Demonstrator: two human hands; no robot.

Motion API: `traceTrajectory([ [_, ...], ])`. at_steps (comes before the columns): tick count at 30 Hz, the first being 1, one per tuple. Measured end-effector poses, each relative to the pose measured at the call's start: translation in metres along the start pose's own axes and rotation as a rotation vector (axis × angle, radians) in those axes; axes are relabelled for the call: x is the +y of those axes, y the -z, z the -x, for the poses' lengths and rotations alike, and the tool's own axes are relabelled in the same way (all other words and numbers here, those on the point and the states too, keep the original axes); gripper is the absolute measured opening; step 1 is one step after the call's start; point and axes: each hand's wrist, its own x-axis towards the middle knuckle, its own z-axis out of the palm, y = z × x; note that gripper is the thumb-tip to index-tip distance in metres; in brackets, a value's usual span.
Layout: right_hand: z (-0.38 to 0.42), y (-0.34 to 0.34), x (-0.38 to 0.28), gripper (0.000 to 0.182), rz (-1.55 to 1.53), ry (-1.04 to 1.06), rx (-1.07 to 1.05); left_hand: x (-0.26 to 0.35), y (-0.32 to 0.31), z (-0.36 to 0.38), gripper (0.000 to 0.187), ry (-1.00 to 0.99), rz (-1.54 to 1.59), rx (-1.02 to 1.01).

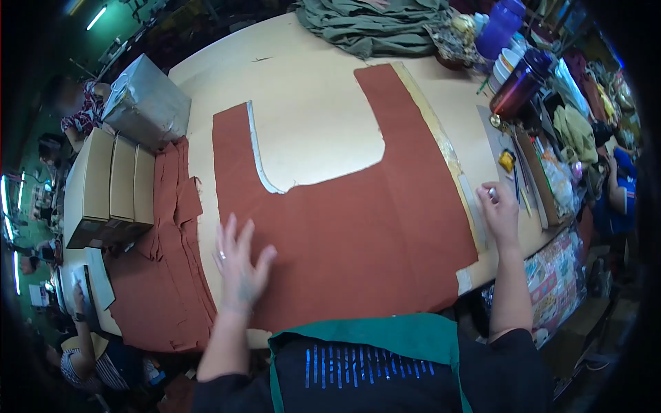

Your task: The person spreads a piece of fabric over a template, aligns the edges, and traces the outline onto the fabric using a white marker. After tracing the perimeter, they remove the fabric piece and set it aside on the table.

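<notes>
Nearest me, a teal cloth apron [365, 337] crosses the worker's dark, blue-striped top at the edge of the pale, smooth desk [310, 138]. Just past it lies a broad rust-red fabric panel [385, 241], U-shaped, flat between the two hands, its pair of long arms running away toward the far side.

The left hand [241, 265] is the nearer one, over the panel's near left part, fingers spread wide and holding nothing; whether they press the cloth or hover, I cannot tell. Most of the panel stretches to the right of those fingers. The right hand [500, 213] sits just outside its right edge, fingers curled narrow around a small glint; I cannot tell whether they hold anything.

A yellowish strip [427, 113] runs along that right edge, and a thin white strip [255, 144] edges the inside of the left arm. To the left, a rumpled rust-red fabric pile [165, 289] lies against upright brown cardboard boxes [100, 179]. On the right stands a dark, shiny purple-red flask [520, 82]. Farthest off, a heap of dark green cloth [372, 27] lies beyond the panel, well apart from both hands.
</notes>
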Motion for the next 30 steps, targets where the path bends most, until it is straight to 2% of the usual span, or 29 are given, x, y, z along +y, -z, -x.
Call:
traceTrajectory([
  [1, 0.014, -0.001, -0.013, 0.024, 0.046, 0.094, -0.017, 0.018, 0.004, 0.027, 0.062, 0.126, 0.03, -0.122],
  [3, 0.042, 0.0, -0.03, 0.028, 0.134, 0.29, -0.057, 0.036, 0.0, 0.058, 0.065, 0.271, -0.051, -0.156],
  [6, 0.04, -0.01, -0.017, 0.035, 0.287, 0.294, 0.105, 0.022, -0.015, 0.066, 0.067, 0.366, -0.122, 0.025],
  [7, 0.032, -0.016, -0.002, 0.035, 0.28, 0.231, 0.105, 0.012, -0.019, 0.066, 0.067, 0.384, -0.139, 0.105],
  [9, 0.017, -0.023, 0.031, 0.035, 0.268, 0.1, 0.093, 0.003, -0.016, 0.062, 0.069, 0.447, -0.096, 0.075],
  [10, 0.016, -0.022, 0.025, 0.034, 0.204, 0.003, 0.022, -0.003, -0.014, 0.058, 0.07, 0.477, -0.075, 0.058],
  [12, 0.015, -0.021, 0.007, 0.032, 0.078, -0.185, -0.126, -0.031, -0.025, 0.052, 0.071, 0.41, 0.244, 0.199],
  [13, 0.013, -0.023, 0.011, 0.031, 0.051, -0.19, -0.183, -0.049, -0.032, 0.051, 0.072, 0.375, 0.404, 0.27],
  [15, 0.008, -0.027, 0.022, 0.03, 0.003, -0.195, -0.293, -0.103, -0.041, 0.045, 0.071, 0.399, 0.501, 0.197],
  [16, 0.006, -0.028, 0.022, 0.029, -0.223, -0.253, -0.347, -0.116, -0.043, 0.04, 0.07, 0.403, 0.55, 0.16],
  [17, 0.005, -0.028, 0.024, 0.029, -0.45, -0.315, -0.398, -0.054, 0.0, 0.037, 0.068, 0.454, 0.115, 0.134],
  [20, 0.009, -0.019, 0.012, 0.025, -1.023, -0.444, -0.555, -0.023, -0.003, 0.038, 0.072, 0.053, -0.068, 0.245],
  [21, 0.009, -0.017, 0.005, 0.024, -1.189, -0.47, -0.613, -0.004, -0.009, 0.046, 0.076, 0.16, -0.085, 0.06],
  [22, 0.01, -0.018, 0.001, 0.024, -1.217, -0.475, -0.599, 0.017, -0.012, 0.051, 0.075, 0.251, -0.154, -0.101],
  [24, 0.014, -0.021, -0.002, 0.024, -1.275, -0.483, -0.561, 0.022, -0.029, 0.058, 0.071, 0.282, -0.275, -0.16],
  [27, 0.015, 0.008, -0.003, 0.025, -1.312, -0.35, -0.535, 0.006, -0.036, 0.061, 0.069, 0.257, -0.176, -0.061],
  [30, 0.011, 0.032, -0.014, 0.025, -1.287, -0.252, -0.512, -0.005, -0.03, 0.063, 0.068, 0.288, -0.151, -0.054],
])
